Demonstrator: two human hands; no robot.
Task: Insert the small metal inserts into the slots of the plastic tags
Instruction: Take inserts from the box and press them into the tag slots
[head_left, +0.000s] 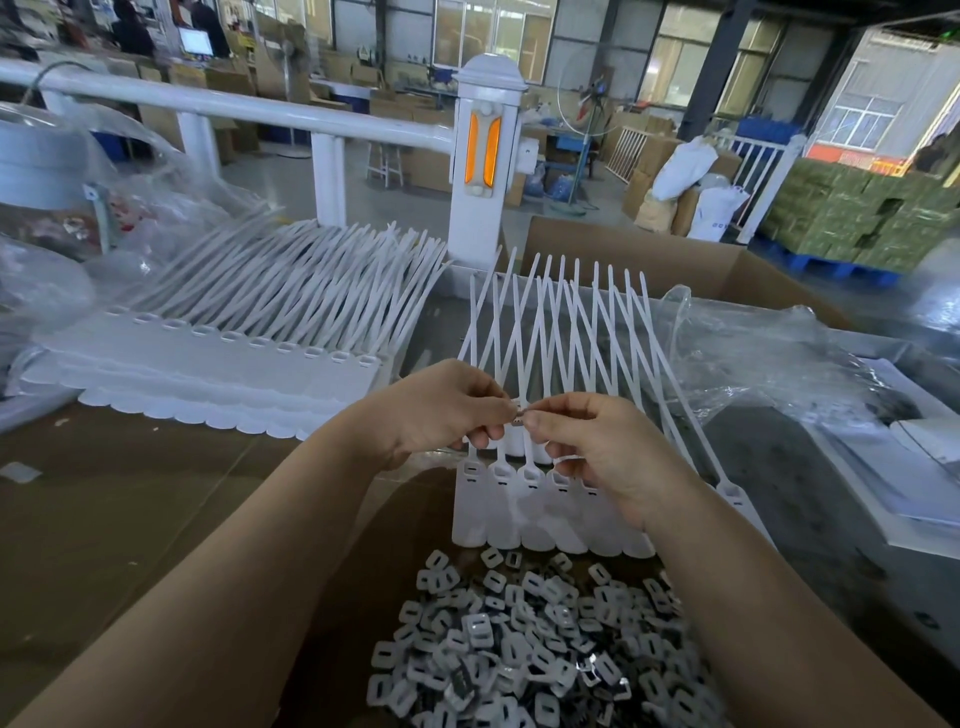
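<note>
Metal insert (518, 417) half hidden between fingertips (503, 410)

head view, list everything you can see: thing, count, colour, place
metal insert: one, grey, pinched between both hands' fingertips
metal inserts pile: too many to count, grey, near edge, centre
strip of plastic tags: one joined row, white, under the hands, tails fanned away
stacked tag strips: several, white, left of centre
cardboard box: one, brown, behind the tags
clear plastic bags: several, transparent, right and far left
white rail and post: one, white with orange reflector, behind the table
left hand: grip on the insert
right hand: grip on the insert
</note>
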